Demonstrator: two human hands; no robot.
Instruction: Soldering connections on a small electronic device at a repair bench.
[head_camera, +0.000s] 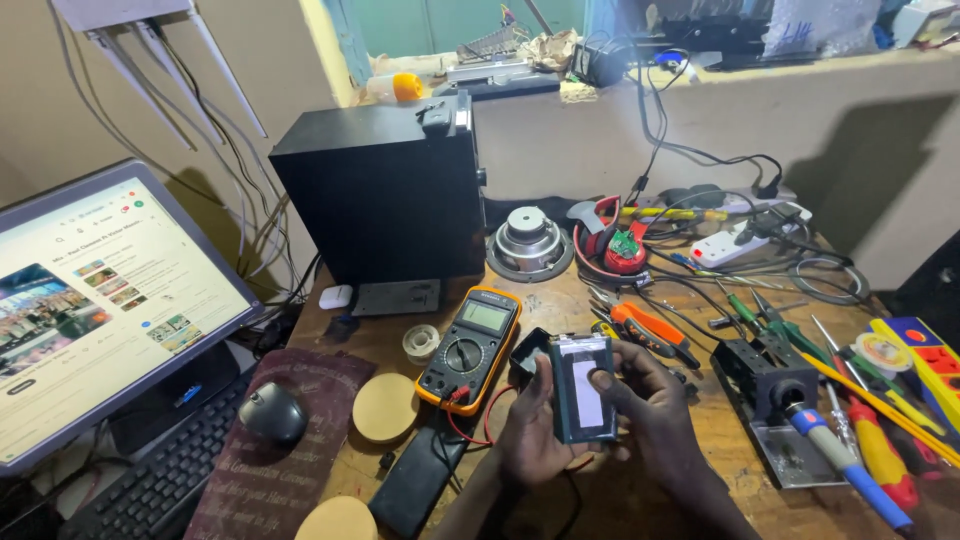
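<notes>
Both hands meet over the front of the wooden workbench (640, 490), gripping a flat rectangular battery pack (584, 388) — dark-edged, with a pale strip down its face — held upright between them. The left hand (530, 425) cups it from the left side and behind, while the right hand (650, 405) closes on its right edge, the thumb pressed across the pale face. Just left of the pack lies a yellow-cased multimeter (470, 348), its red and black leads trailing under the hands. Behind the pack are orange-handled pliers (645, 328), and further back a bare speaker driver (529, 243) stands beside a black speaker box (385, 195). A soldering iron (845, 460) rests on its stand to the right — well apart from the hands. A computer mouse (272, 412) lies on a dark red mat at the left.
</notes>
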